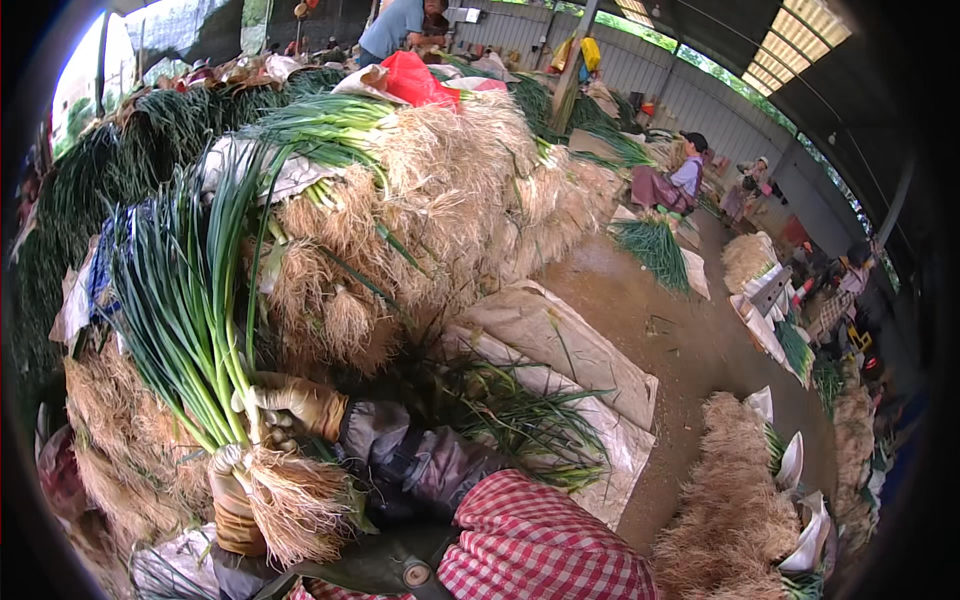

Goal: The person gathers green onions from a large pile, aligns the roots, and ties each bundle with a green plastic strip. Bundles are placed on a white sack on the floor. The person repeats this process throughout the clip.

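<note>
A large bunch of green onions (202,322) stands upright before me, its leaves fanning up to the left. Pale, stringy roots (300,502) hang from its lower end. My left hand (234,499), in a dirty yellowish work glove, is closed around the bunch just above the roots. My right hand (300,405) wears a similar glove and reaches in from the right, its fingers on the white lower stems. My right arm has a grey sleeve cover (420,442) below a red checked sleeve. Directly beyond the bunch rises a tall stack of green onions (480,165), roots facing me.
Loose leaves (517,412) lie on sacking sheets (630,397) to my right. Another onion pile (727,495) stands at the lower right. A seated person (679,180) is farther back, and another person (397,30) bends behind the stack. A post (571,75) rises beyond.
</note>
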`<state>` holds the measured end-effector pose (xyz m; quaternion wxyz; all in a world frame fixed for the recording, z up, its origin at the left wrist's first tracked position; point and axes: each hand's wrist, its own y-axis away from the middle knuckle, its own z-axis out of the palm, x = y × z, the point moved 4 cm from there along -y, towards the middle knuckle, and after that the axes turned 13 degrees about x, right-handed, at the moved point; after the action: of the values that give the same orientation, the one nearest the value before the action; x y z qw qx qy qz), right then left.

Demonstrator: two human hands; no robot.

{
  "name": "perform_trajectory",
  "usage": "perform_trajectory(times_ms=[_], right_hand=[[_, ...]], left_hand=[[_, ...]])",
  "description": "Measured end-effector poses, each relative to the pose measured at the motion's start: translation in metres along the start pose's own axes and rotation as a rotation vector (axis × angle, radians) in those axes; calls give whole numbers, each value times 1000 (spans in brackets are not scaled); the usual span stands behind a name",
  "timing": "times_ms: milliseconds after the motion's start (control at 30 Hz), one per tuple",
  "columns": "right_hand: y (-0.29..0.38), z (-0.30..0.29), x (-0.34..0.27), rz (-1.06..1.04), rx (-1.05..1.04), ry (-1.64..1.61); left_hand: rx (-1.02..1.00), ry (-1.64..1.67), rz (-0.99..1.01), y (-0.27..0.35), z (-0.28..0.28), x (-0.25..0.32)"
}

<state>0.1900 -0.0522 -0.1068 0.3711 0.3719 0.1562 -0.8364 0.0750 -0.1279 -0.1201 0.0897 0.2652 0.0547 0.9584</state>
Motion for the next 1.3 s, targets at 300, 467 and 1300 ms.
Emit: perform_trajectory(times_ms=[300,467,1300], right_hand=[[-13,-32,37,-52,338,-164],[61,-47,-2,87,295,2041],[29,-16,-18,-1010,669,1669]], left_hand=[[241,-30,-65,-3,-20,-4],[309,11,-33,-5,-39,6],[324,-215,97,16,-42,7]])
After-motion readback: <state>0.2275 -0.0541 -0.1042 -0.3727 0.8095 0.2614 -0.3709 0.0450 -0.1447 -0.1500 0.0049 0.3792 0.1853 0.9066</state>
